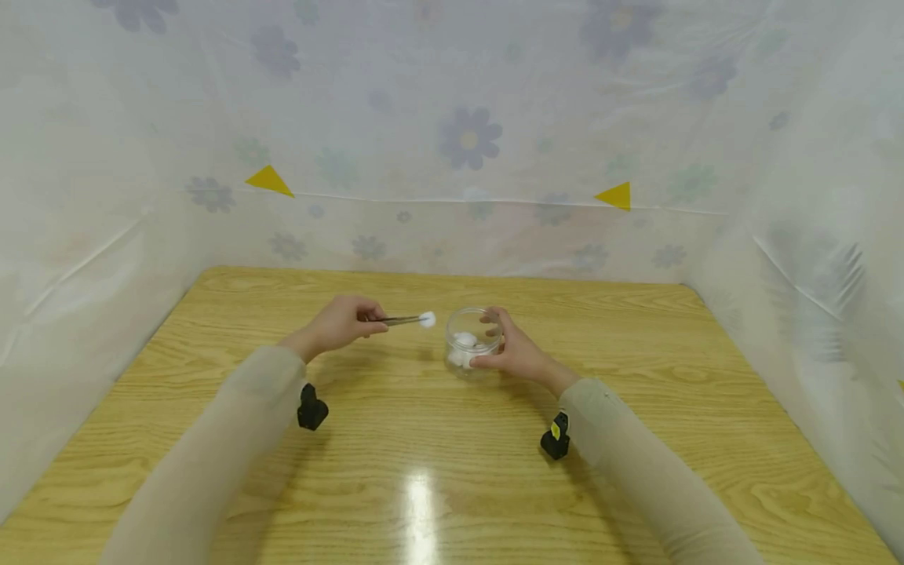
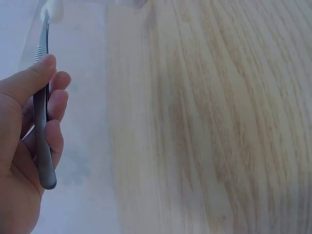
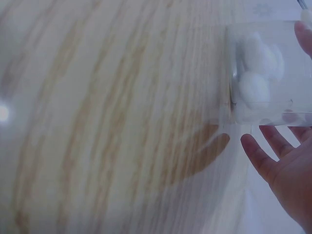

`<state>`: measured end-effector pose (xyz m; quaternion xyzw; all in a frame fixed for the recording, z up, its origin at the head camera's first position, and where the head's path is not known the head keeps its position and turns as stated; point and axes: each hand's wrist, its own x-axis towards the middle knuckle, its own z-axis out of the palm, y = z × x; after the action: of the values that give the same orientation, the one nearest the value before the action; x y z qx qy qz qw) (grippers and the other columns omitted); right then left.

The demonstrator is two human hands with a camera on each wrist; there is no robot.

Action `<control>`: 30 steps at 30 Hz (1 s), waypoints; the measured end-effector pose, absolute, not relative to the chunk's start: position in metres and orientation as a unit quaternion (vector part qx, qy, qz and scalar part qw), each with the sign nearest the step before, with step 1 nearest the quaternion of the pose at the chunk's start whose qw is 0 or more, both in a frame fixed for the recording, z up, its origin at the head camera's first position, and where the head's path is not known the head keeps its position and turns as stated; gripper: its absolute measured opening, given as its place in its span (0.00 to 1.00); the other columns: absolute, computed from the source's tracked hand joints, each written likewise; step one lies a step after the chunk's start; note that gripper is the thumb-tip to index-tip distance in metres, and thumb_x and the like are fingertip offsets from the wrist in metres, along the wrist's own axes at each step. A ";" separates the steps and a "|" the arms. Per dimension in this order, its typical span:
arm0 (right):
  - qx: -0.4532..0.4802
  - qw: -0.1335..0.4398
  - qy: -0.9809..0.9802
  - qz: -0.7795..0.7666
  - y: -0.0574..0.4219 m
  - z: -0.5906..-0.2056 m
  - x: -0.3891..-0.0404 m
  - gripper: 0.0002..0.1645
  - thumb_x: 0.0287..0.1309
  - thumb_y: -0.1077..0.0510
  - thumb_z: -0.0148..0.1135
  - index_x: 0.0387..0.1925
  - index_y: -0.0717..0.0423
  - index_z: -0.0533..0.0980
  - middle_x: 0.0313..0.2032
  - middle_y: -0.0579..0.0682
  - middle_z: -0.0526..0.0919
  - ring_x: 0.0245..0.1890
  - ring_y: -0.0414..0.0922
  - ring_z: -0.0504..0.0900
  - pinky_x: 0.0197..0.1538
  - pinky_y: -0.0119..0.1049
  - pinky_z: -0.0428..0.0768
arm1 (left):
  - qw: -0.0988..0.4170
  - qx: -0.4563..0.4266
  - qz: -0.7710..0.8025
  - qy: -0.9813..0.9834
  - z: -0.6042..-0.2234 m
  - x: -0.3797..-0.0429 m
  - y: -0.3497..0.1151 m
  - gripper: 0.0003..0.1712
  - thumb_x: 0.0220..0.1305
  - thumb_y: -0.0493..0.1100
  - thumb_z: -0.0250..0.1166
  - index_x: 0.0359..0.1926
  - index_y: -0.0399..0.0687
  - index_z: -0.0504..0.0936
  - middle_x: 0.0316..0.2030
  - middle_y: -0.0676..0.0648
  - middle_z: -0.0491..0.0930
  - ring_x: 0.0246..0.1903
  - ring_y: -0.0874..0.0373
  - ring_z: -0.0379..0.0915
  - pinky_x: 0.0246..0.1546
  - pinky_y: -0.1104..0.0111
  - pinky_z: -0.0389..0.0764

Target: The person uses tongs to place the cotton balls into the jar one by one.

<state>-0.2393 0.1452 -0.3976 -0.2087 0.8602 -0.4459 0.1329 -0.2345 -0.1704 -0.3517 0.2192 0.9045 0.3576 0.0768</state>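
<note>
My left hand holds metal tweezers, thumb on one side and fingers on the other. A white cotton ball sits between their tips, off the table and just left of a clear round jar. In the left wrist view the tweezers lie along the fingers, with the cotton ball at the top edge. Several cotton balls lie inside the open-topped jar. My right hand grips the jar from the right, thumb in front and fingers around the far side.
The jar stands on a wood-grain table. A pale flowered sheet hangs behind the table and along both sides, with two yellow triangles on its back part. Black wrist cameras sit below both sleeves.
</note>
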 end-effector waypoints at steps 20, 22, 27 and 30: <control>-0.208 0.130 0.861 -0.446 0.145 -0.399 -0.240 0.53 0.52 0.55 0.69 0.69 0.54 0.45 0.68 0.58 0.56 0.65 0.57 0.62 0.59 0.52 0.70 | 0.081 0.213 0.347 0.910 -0.336 -0.238 -0.150 0.08 0.64 0.44 0.61 0.40 0.45 0.81 0.33 0.47 0.81 0.33 0.48 0.77 0.33 0.65 0.76; -0.209 0.130 0.860 -0.447 0.145 -0.400 -0.240 0.53 0.52 0.55 0.69 0.69 0.54 0.45 0.68 0.58 0.56 0.65 0.57 0.62 0.59 0.52 0.70 | 0.080 0.215 0.345 0.910 -0.335 -0.239 -0.147 0.08 0.64 0.43 0.61 0.40 0.44 0.81 0.32 0.48 0.81 0.32 0.50 0.77 0.32 0.66 0.76; -0.208 0.130 0.859 -0.450 0.144 -0.400 -0.240 0.53 0.51 0.55 0.69 0.69 0.54 0.46 0.68 0.59 0.56 0.65 0.57 0.62 0.59 0.52 0.69 | 0.079 0.221 0.345 0.909 -0.334 -0.240 -0.141 0.07 0.64 0.43 0.61 0.39 0.45 0.81 0.32 0.47 0.81 0.30 0.56 0.76 0.34 0.63 0.78; -0.209 0.130 0.859 -0.449 0.144 -0.399 -0.240 0.53 0.51 0.54 0.70 0.69 0.55 0.46 0.68 0.59 0.56 0.65 0.57 0.62 0.59 0.52 0.69 | 0.081 0.226 0.349 0.906 -0.333 -0.241 -0.137 0.07 0.64 0.43 0.61 0.39 0.45 0.81 0.33 0.47 0.81 0.30 0.58 0.76 0.37 0.60 0.80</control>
<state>-0.2398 0.1444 -0.3990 -0.2086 0.8589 -0.4494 0.1298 -0.2413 -0.1372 -0.3331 0.2256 0.9058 0.3495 0.0805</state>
